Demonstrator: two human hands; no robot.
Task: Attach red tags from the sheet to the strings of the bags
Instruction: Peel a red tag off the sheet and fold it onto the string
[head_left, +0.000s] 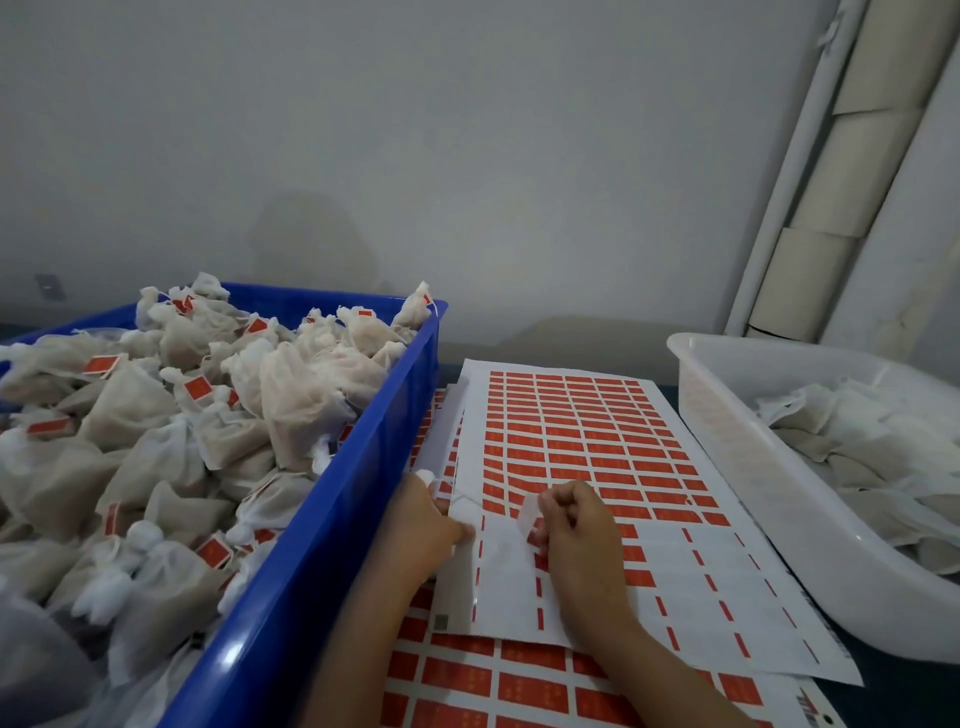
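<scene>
Over the white sheet of red rectangular tags (582, 441) on the desk, her right hand (576, 530) pinches a peeling tag (530, 514); the left hand (421, 525) pinches a thin white string (464, 498) beside the blue plastic crate (332, 519) of tagged cloth bags (291, 384).

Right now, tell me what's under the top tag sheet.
Under the top tag sheet lies another sheet of red tags, showing at its near and left edges. The rest is covered.
</scene>
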